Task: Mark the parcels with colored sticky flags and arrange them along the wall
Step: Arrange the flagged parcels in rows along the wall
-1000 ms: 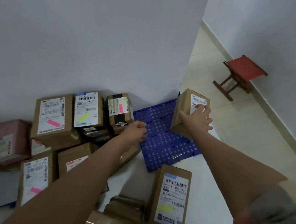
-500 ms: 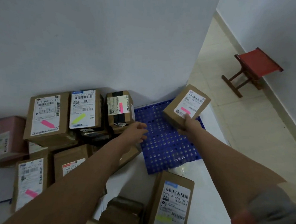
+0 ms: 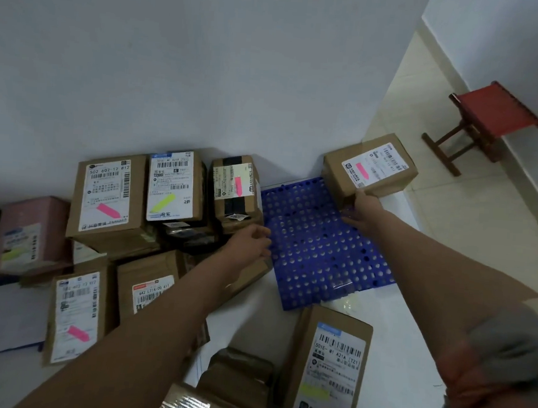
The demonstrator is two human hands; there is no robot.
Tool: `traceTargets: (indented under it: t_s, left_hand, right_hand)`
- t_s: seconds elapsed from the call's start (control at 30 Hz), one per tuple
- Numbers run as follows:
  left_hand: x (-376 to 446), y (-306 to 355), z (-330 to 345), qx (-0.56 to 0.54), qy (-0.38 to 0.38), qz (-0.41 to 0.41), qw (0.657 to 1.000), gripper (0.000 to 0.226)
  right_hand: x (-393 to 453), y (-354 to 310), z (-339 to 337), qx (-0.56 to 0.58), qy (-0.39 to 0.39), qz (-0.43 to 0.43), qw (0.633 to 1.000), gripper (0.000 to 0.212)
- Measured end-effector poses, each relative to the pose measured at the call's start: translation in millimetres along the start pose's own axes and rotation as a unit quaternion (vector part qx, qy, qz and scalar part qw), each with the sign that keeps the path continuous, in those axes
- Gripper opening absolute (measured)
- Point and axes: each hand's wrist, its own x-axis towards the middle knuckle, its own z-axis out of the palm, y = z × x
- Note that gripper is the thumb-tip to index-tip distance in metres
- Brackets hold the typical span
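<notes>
My right hand (image 3: 361, 210) holds the near lower edge of a small cardboard parcel (image 3: 372, 168) with a pink flag on its label. That parcel sits on the far right corner of the blue perforated pallet (image 3: 318, 255), close to the wall. My left hand (image 3: 252, 242) hovers with loosely curled fingers at the pallet's left edge and holds nothing. Beside it stands a taped parcel with a pink flag (image 3: 235, 188). Further left along the wall are a parcel with a yellow flag (image 3: 173, 187) and a bigger one with a pink flag (image 3: 107, 197).
More parcels lie in front: one with a pink flag (image 3: 77, 314), one with a red-edged label (image 3: 147, 284), one with a yellow flag (image 3: 329, 367), and brown boxes (image 3: 236, 380) at the bottom. A pink box (image 3: 26, 234) stands far left. A red stool (image 3: 487, 120) stands at the right wall.
My right hand turned the small parcel label-up and set it down at the pallet's far right corner by the wall. My left hand stayed near the pallet's left edge.
</notes>
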Motion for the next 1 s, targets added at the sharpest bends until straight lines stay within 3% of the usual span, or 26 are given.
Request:
traceTargets:
  t_s: [0.3, 0.4, 0.5, 0.63, 0.77, 1.0]
  left_hand:
    - [-14.6, 1.7, -2.6, 0.011, 0.009, 0.018, 1.0, 0.028]
    - [-17.3, 2.6, -4.8, 0.02, 0.025, 0.027, 0.999, 0.031]
    - [-19.5, -1.5, -9.5, 0.063, 0.061, 0.065, 0.994, 0.035]
    - [-22.8, -7.7, -23.5, 0.129, 0.13, 0.123, 0.976, 0.043]
    - [-23.0, -9.9, -29.2, 0.154, 0.141, 0.12, 0.971, 0.061]
    - [-13.9, -13.6, -32.9, 0.114, 0.145, 0.085, 0.979, 0.084]
  right_hand:
    - [1.3, 1.6, -5.0, -0.063, 0.006, -0.039, 0.997, 0.048]
    - [-9.1, 7.4, -2.6, -0.041, 0.03, -0.013, 0.999, 0.048]
    - [-16.5, 27.0, 7.3, -0.07, 0.057, -0.048, 0.995, 0.049]
    - [-41.8, 48.4, 56.7, -0.125, -0.05, -0.061, 0.989, 0.03]
    - [-75.2, 51.9, 113.7, -0.17, -0.142, -0.091, 0.971, 0.031]
    - [-80.1, 48.4, 150.2, -0.195, -0.183, -0.123, 0.956, 0.053]
